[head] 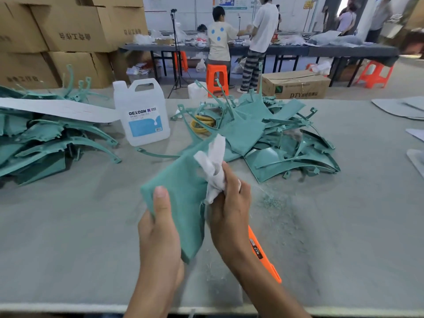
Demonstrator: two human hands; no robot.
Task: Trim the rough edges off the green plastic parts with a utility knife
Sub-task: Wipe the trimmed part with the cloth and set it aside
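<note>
Right now I see the green plastic part (181,193) held above the table (68,237), the left hand (158,228) gripping its near corner, thumb on top. The right hand (229,210) clutches a white rag (214,166) against it. The orange utility knife (263,255) lies beneath that wrist.

1 L hand (158,228), 1 R hand (229,210), 1 green part (181,187) held, 2 green-part piles (263,134), 1 rag (214,166), 1 knife (268,262), 1 jug (142,113), approx 3 stools (216,76) (blurry)

White jug (141,112) label reads "DEXCON"; cardboard box (296,84) reads "DTY".
</note>
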